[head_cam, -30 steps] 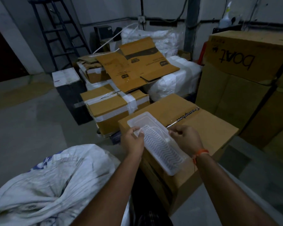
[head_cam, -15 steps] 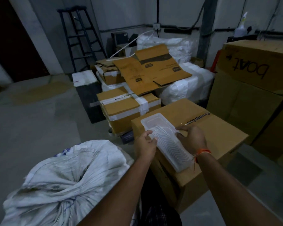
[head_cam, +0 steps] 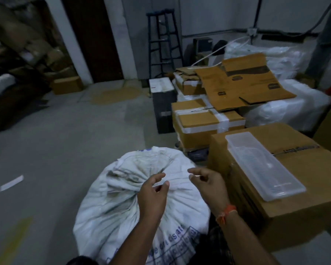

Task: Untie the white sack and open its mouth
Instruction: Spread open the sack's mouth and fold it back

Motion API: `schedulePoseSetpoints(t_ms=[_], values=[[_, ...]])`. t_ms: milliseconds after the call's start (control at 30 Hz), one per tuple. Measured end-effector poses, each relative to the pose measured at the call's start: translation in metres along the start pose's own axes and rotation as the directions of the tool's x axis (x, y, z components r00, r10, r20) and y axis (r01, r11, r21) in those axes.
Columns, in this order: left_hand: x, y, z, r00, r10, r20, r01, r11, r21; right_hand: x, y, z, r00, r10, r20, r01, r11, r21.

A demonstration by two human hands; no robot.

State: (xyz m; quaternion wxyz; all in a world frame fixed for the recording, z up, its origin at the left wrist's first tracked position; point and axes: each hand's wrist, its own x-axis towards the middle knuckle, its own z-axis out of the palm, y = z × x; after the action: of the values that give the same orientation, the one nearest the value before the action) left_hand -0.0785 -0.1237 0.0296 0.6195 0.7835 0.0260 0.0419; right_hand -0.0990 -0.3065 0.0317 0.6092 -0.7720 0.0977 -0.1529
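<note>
So we've got both hands over the crumpled white woven sack point(head_cam: 122, 203) on the grey concrete floor point(head_cam: 55, 150), left hand point(head_cam: 153, 196) and right hand point(head_cam: 208, 186) loosely spread, empty, mouth still bunched shut

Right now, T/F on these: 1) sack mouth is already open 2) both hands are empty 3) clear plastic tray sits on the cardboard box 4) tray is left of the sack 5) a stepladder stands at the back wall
1) False. The white sack is gathered shut at a knot; its mouth is closed.
2) True. The left hand and right hand hover open over the sack, holding nothing.
3) True. The clear plastic tray lies flat on the cardboard box.
4) False. The tray is to the sack's right.
5) True. The stepladder stands by the back wall.
</note>
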Motion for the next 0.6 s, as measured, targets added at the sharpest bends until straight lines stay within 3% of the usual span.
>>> schedulePoseSetpoints(t_ms=[300, 600], values=[[0.011, -0.012, -0.067, 0.987, -0.005, -0.162, 0.002, 1.0, -0.021, -0.003, -0.025, 0.079, 0.996, -0.042, 0.078, 0.034, 0.994, 0.1], [0.0, -0.056, -0.102, 0.959, -0.159, -0.234, 0.144, 0.986, -0.081, -0.031, 0.011, 0.131, 0.985, -0.038, 0.171, 0.055, 0.994, -0.099]])
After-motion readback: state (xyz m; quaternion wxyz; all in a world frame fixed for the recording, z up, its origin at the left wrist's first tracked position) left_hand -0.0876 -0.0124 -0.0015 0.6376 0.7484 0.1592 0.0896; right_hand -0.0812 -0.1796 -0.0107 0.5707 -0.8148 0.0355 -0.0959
